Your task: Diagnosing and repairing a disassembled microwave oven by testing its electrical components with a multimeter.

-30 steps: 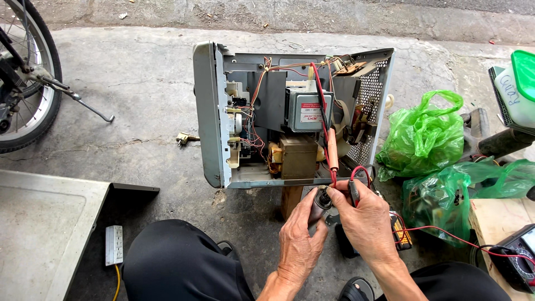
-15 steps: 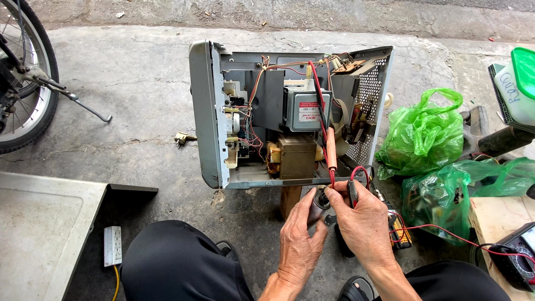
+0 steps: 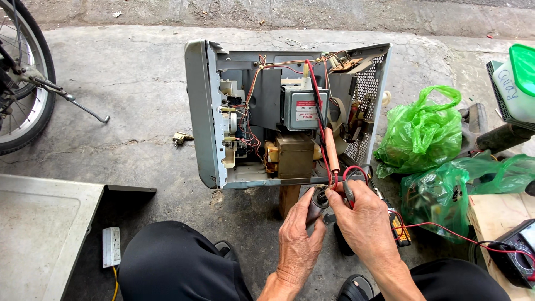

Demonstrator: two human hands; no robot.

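Note:
An opened microwave oven [image 3: 278,111] stands on the concrete with its cover off, showing wires, a grey magnetron and a brown transformer [image 3: 294,156]. My left hand [image 3: 298,239] grips a small dark cylindrical part [image 3: 317,202] just below the oven's front edge. My right hand [image 3: 365,220] holds a thin probe tip with a red lead against the top of that part. A red probe handle [image 3: 331,149] leans inside the oven by the transformer.
Two green plastic bags [image 3: 421,131] lie right of the oven. A black meter [image 3: 518,251] with red leads sits on a wooden board at far right. A bicycle wheel [image 3: 22,83] stands at far left, a grey metal cover [image 3: 39,234] and white power strip [image 3: 111,246] at lower left.
Both hands stay on the small part with only slight finger shifts. The view has drifted a little; nothing else moved.

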